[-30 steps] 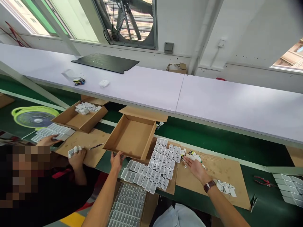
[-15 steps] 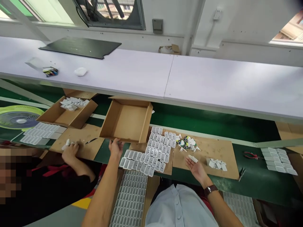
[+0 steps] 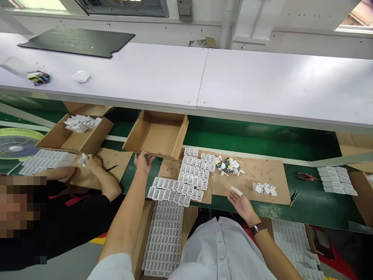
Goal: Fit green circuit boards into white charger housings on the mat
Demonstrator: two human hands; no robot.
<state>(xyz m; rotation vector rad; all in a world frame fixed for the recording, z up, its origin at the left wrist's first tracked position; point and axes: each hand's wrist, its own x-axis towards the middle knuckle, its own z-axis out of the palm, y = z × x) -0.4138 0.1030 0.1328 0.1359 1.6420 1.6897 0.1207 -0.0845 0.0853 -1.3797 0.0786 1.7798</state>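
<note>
The empty cardboard box (image 3: pixel 157 134) you touch stands open on the green belt, shallow and brown. A small white piece (image 3: pixel 235 191) lies on your palm.

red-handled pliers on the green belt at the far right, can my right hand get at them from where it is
Probably yes. The right hand lies open at the cardboard mat's near edge, and only bare mat and green belt lie between it and the red-handled pliers.
</note>
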